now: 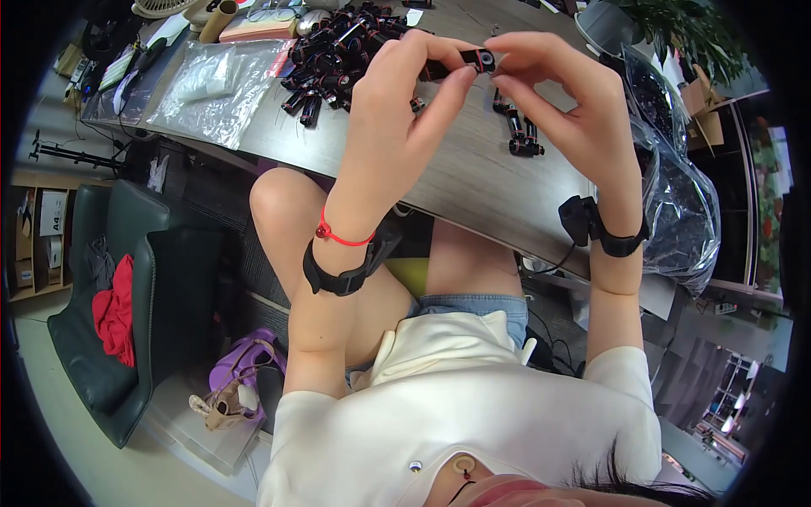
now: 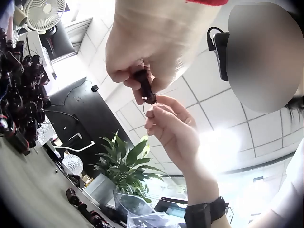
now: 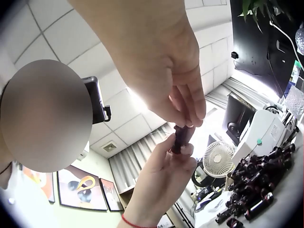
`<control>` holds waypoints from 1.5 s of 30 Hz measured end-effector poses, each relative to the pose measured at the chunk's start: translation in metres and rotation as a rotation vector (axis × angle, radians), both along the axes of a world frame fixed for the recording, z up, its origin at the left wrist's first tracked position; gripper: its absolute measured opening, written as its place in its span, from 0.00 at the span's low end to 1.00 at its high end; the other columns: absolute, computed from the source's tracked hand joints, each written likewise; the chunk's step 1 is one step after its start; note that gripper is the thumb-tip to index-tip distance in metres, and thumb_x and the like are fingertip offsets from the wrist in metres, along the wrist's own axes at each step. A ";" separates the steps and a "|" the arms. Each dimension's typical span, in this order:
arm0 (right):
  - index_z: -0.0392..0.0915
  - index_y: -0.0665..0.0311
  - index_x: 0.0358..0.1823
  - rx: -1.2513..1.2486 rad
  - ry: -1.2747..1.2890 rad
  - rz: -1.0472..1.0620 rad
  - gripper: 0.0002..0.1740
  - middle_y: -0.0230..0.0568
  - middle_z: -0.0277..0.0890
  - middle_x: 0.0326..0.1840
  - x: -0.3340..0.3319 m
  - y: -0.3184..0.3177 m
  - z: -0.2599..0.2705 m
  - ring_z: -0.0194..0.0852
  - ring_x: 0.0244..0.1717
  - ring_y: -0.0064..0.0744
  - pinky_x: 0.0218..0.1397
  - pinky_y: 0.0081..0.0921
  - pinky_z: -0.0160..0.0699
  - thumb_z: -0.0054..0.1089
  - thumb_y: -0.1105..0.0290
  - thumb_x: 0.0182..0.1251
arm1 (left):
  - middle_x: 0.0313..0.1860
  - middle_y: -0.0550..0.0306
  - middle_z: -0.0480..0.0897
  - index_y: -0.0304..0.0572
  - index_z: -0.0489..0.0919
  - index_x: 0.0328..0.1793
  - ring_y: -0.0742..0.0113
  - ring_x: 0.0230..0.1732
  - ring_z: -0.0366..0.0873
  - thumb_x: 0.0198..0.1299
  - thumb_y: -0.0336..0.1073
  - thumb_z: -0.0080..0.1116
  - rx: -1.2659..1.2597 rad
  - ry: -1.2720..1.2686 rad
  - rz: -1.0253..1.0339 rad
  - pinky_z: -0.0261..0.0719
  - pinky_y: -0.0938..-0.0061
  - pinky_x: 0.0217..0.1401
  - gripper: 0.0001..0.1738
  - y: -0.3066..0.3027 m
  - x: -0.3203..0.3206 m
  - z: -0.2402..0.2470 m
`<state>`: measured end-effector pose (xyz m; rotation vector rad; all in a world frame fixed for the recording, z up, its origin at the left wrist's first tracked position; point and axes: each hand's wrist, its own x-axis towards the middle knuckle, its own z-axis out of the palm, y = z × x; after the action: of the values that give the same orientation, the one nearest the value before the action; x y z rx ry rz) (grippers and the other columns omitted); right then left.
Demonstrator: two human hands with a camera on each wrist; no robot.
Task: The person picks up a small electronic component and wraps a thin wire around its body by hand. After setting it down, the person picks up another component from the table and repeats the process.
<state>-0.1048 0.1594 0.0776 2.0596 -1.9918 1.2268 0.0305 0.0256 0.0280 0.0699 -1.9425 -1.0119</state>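
A small black cylindrical part with red trim [image 1: 480, 61] is held up above the table. My left hand [image 1: 393, 127] grips its body between thumb and fingers; the left wrist view shows the dark part [image 2: 144, 85] running out of that grip. At its end, my right hand [image 1: 570, 101] has thumb and fingertips close together, beside a thin wire [image 2: 144, 109]. In the right wrist view the right fingertips touch the top of the part [image 3: 182, 137]. Whether they pinch the wire is too small to tell for certain.
A heap of similar black parts [image 1: 325, 68] lies on the grey table [image 1: 456, 182], left of the hands. Several more [image 1: 525, 147] lie below the right hand. Clear plastic bags [image 1: 215, 93] cover the table's left side. A potted plant [image 1: 604, 25] stands at the back right.
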 end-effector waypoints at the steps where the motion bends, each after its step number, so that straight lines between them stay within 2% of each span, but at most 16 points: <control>1: 0.78 0.69 0.47 -0.011 -0.042 -0.008 0.13 0.38 0.79 0.36 0.000 -0.001 0.000 0.79 0.38 0.24 0.44 0.17 0.77 0.59 0.84 0.60 | 0.35 0.54 0.81 0.35 0.75 0.40 0.59 0.36 0.75 0.59 0.27 0.57 0.113 -0.046 -0.033 0.72 0.71 0.39 0.05 0.001 0.001 0.000; 2: 0.78 0.69 0.47 -0.011 -0.042 -0.005 0.13 0.38 0.79 0.36 0.000 -0.002 0.001 0.79 0.38 0.24 0.44 0.17 0.77 0.59 0.84 0.60 | 0.35 0.54 0.81 0.35 0.75 0.40 0.59 0.36 0.75 0.59 0.27 0.57 0.113 -0.046 -0.030 0.72 0.71 0.39 0.05 0.000 0.001 0.000; 5: 0.77 0.70 0.41 -0.085 0.203 0.048 0.10 0.39 0.77 0.36 0.000 -0.002 0.008 0.78 0.38 0.26 0.42 0.18 0.76 0.60 0.86 0.58 | 0.34 0.54 0.78 0.34 0.72 0.41 0.59 0.35 0.71 0.63 0.27 0.50 0.134 -0.014 -0.038 0.70 0.70 0.40 0.04 0.000 0.001 0.000; 10: 0.76 0.71 0.38 -0.103 0.194 0.005 0.09 0.39 0.76 0.36 0.009 -0.005 0.002 0.76 0.37 0.27 0.42 0.18 0.75 0.59 0.87 0.56 | 0.34 0.53 0.77 0.35 0.72 0.40 0.58 0.33 0.69 0.60 0.25 0.51 0.048 0.043 0.027 0.70 0.69 0.39 0.03 0.001 -0.002 -0.004; 13: 0.75 0.71 0.38 -0.066 0.109 -0.035 0.08 0.39 0.75 0.36 0.011 -0.006 0.000 0.76 0.36 0.28 0.43 0.19 0.75 0.58 0.86 0.57 | 0.34 0.52 0.75 0.35 0.71 0.40 0.56 0.33 0.68 0.58 0.23 0.51 -0.209 0.107 0.116 0.69 0.67 0.39 0.04 -0.003 -0.005 -0.008; 17: 0.74 0.71 0.39 -0.050 0.087 -0.054 0.08 0.38 0.74 0.35 0.014 -0.007 -0.001 0.75 0.36 0.28 0.43 0.19 0.75 0.56 0.86 0.58 | 0.33 0.52 0.75 0.35 0.70 0.38 0.55 0.33 0.67 0.56 0.22 0.51 -0.315 0.149 0.175 0.69 0.65 0.40 0.04 -0.004 -0.007 -0.006; 18: 0.74 0.71 0.39 -0.049 0.087 -0.054 0.08 0.38 0.74 0.35 0.014 -0.007 -0.001 0.75 0.36 0.28 0.43 0.19 0.75 0.56 0.86 0.58 | 0.33 0.52 0.75 0.35 0.70 0.38 0.55 0.33 0.67 0.56 0.22 0.51 -0.314 0.149 0.175 0.69 0.65 0.40 0.04 -0.004 -0.007 -0.007; 21: 0.73 0.71 0.40 -0.025 0.093 -0.063 0.08 0.39 0.73 0.36 0.015 -0.008 -0.003 0.75 0.36 0.28 0.44 0.19 0.75 0.55 0.86 0.58 | 0.41 0.51 0.78 0.34 0.66 0.42 0.59 0.37 0.70 0.63 0.23 0.45 -0.306 0.047 0.154 0.69 0.68 0.44 0.03 -0.004 -0.004 -0.009; 25: 0.72 0.72 0.40 -0.050 0.101 0.003 0.09 0.39 0.73 0.35 0.013 -0.007 -0.008 0.75 0.37 0.29 0.43 0.19 0.74 0.55 0.86 0.58 | 0.42 0.51 0.78 0.34 0.65 0.43 0.59 0.35 0.69 0.63 0.24 0.44 -0.209 0.056 0.162 0.69 0.68 0.43 0.04 -0.002 -0.007 -0.012; 30: 0.72 0.71 0.42 -0.005 0.078 -0.010 0.09 0.37 0.73 0.35 0.013 -0.008 -0.013 0.76 0.36 0.26 0.43 0.19 0.76 0.55 0.85 0.60 | 0.44 0.50 0.79 0.34 0.64 0.43 0.61 0.34 0.68 0.64 0.24 0.43 -0.163 0.038 0.152 0.69 0.68 0.42 0.03 -0.001 -0.007 -0.013; 33: 0.73 0.71 0.46 0.051 -0.277 -0.036 0.09 0.35 0.73 0.36 0.022 -0.009 -0.017 0.78 0.37 0.23 0.43 0.19 0.78 0.56 0.81 0.64 | 0.46 0.50 0.79 0.35 0.62 0.44 0.64 0.31 0.67 0.67 0.24 0.41 -0.220 0.060 0.172 0.69 0.70 0.38 0.03 -0.001 -0.010 -0.014; 34: 0.73 0.71 0.46 0.051 -0.276 -0.036 0.09 0.35 0.73 0.36 0.023 -0.010 -0.018 0.78 0.37 0.23 0.43 0.19 0.78 0.56 0.81 0.64 | 0.46 0.50 0.79 0.35 0.62 0.44 0.64 0.31 0.67 0.67 0.24 0.41 -0.220 0.060 0.171 0.69 0.70 0.38 0.03 -0.001 -0.010 -0.014; 37: 0.73 0.70 0.50 0.057 -0.672 0.033 0.11 0.33 0.74 0.37 0.024 -0.015 -0.022 0.80 0.39 0.21 0.44 0.19 0.80 0.57 0.78 0.67 | 0.42 0.48 0.78 0.34 0.65 0.43 0.50 0.39 0.72 0.62 0.22 0.49 -0.096 0.087 0.155 0.71 0.61 0.45 0.06 -0.001 -0.010 -0.014; 42: 0.74 0.69 0.51 0.039 -0.741 0.046 0.13 0.35 0.76 0.40 0.007 -0.024 -0.034 0.81 0.41 0.23 0.46 0.19 0.80 0.58 0.76 0.67 | 0.42 0.47 0.79 0.33 0.66 0.45 0.51 0.38 0.73 0.63 0.22 0.49 -0.121 0.127 0.116 0.71 0.61 0.45 0.07 0.001 -0.015 -0.017; 45: 0.74 0.69 0.51 -0.034 -0.656 -0.031 0.13 0.37 0.79 0.42 0.000 -0.026 -0.038 0.82 0.42 0.24 0.48 0.18 0.79 0.59 0.75 0.67 | 0.43 0.46 0.79 0.34 0.67 0.46 0.51 0.36 0.75 0.65 0.23 0.49 -0.078 0.116 0.158 0.72 0.63 0.43 0.06 0.001 -0.015 -0.016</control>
<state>-0.1052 0.1338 0.0391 1.7358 -2.1764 2.1173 0.0153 0.0264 0.0118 0.1157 -1.8376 -0.8180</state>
